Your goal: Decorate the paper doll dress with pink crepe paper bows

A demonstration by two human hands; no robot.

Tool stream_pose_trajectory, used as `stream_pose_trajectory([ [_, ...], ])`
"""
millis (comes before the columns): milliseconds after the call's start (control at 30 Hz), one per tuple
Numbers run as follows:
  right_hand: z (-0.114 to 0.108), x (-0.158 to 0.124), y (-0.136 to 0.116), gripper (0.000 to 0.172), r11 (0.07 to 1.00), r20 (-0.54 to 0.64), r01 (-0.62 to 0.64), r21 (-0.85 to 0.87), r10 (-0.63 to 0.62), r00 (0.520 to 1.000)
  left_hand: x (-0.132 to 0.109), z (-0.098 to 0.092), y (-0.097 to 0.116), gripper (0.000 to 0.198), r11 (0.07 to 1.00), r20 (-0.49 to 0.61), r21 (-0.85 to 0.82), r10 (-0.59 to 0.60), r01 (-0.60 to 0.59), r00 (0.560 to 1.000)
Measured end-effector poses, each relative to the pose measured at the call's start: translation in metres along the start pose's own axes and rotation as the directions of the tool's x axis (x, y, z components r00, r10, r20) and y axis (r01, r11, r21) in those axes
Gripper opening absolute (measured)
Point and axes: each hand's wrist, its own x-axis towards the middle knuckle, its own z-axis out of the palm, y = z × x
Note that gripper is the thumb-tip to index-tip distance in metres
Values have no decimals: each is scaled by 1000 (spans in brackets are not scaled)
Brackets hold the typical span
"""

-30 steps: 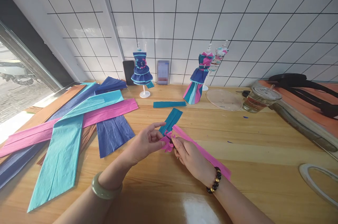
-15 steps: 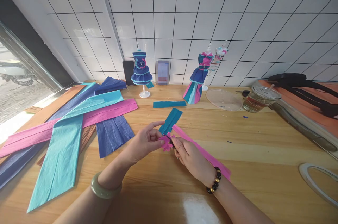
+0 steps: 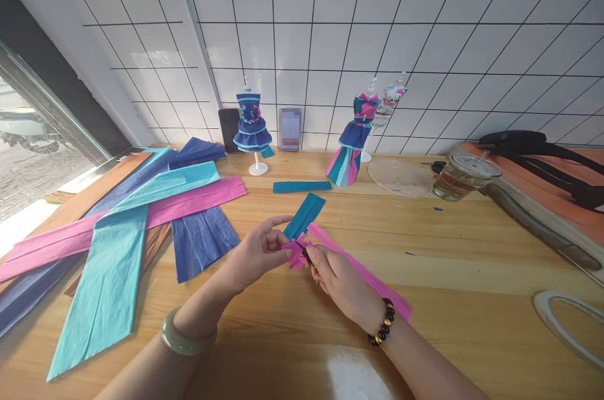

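Note:
Over the table's middle, my left hand (image 3: 257, 255) pinches a small piece of pink crepe paper (image 3: 296, 255) with cut, petal-like edges. My right hand (image 3: 335, 274) is closed around small dark scissors (image 3: 306, 251); their thin blades lie against the pink piece and the handles are mostly hidden by my fingers. Just beyond my fingertips lies a short teal paper strip (image 3: 306, 212). A long pink paper strip (image 3: 363, 268) runs diagonally behind and under my right hand.
Paper strips in turquoise (image 3: 117, 268), pink (image 3: 198, 202) and blue (image 3: 202, 243) overlap on the left. Small dress forms (image 3: 248, 117) in paper dresses (image 3: 352, 136) stand by the tiled wall near a phone (image 3: 290, 129). A round clear lid (image 3: 400, 178) and lidded cup (image 3: 465, 177) sit right.
The scissors' blades, slightly apart before, look closer together at the pink piece, which has shifted slightly. Both hands stay almost in place.

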Motion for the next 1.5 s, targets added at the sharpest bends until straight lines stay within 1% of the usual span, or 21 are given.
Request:
stream_pose_trajectory([
  [333,-1,0,-2,45,1000,-3,15,-15,-15,1000,1,-1,-2,56,1000,1,-9,9,-9,1000],
  [433,-1,0,0,45,1000,-10,4,-18,-4,1000,1,-1,-2,58,1000,-16,-18,4,-4,1000],
  [533,1,0,1,45,1000,-32,-1,-26,0,999,1,1,-3,59,999,-32,-52,-4,2,999],
  [667,2,0,-1,44,999,-34,8,-37,-9,999,2,4,-7,58,994,-14,-105,-7,6,1000],
  [900,4,0,-4,42,1000,-43,9,-18,-9,999,2,6,-5,62,992,-54,-127,-26,19,998],
  [1100,6,0,-3,43,1000,-43,26,6,-26,999,3,7,-9,61,988,-17,-153,-25,22,1000],
  [1500,5,0,-1,44,1000,-22,6,12,-6,1000,3,7,-9,61,988,0,-155,-12,12,1000],
])
